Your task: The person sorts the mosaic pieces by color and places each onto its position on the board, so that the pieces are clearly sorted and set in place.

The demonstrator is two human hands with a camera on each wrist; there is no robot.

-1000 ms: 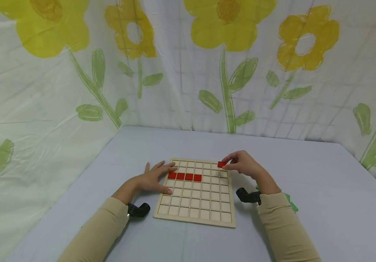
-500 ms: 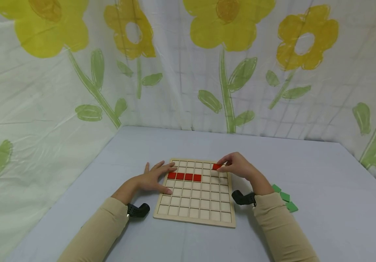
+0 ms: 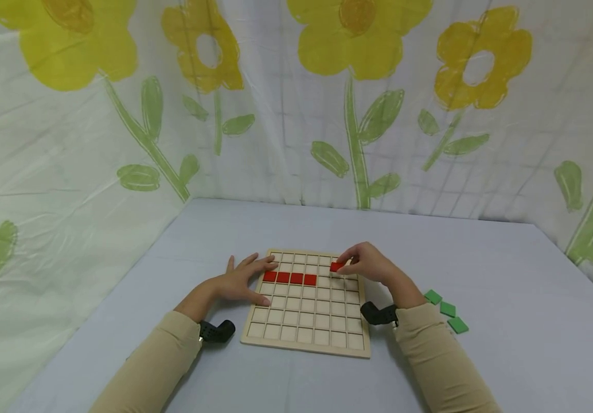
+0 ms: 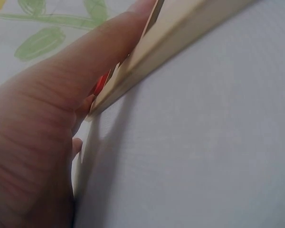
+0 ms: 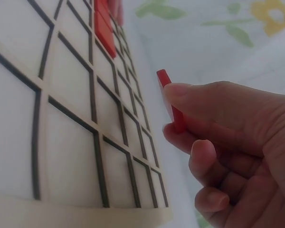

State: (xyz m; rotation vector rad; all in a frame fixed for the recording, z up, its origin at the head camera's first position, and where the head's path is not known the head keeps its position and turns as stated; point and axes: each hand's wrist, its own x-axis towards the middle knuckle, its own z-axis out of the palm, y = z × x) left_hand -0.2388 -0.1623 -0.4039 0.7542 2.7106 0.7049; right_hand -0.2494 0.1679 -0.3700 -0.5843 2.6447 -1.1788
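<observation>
A wooden grid board (image 3: 301,332) lies on the table, divided into small square cells. Several red square tiles (image 3: 290,278) sit side by side in one row from its left edge. My left hand (image 3: 234,284) rests with spread fingers on the board's left edge, thumb on the frame side. Over the board's upper right cells, my right hand (image 3: 374,267) pinches one red tile (image 3: 335,267) between thumb and index finger. In the right wrist view that pinched tile (image 5: 172,102) is held on edge, apart from the board, the other fingers curled below.
Several green square tiles (image 3: 448,309) lie on the white table (image 3: 523,344) right of the board, near the right sleeve. A white curtain (image 3: 260,155) with painted yellow flowers hangs behind the table. A black wrist camera (image 3: 379,314) sits close to the board's right edge.
My right hand has moved left and slightly nearer with the red tile, from the board's upper right corner inward. More of the green tiles now shows. The left hand stays in place.
</observation>
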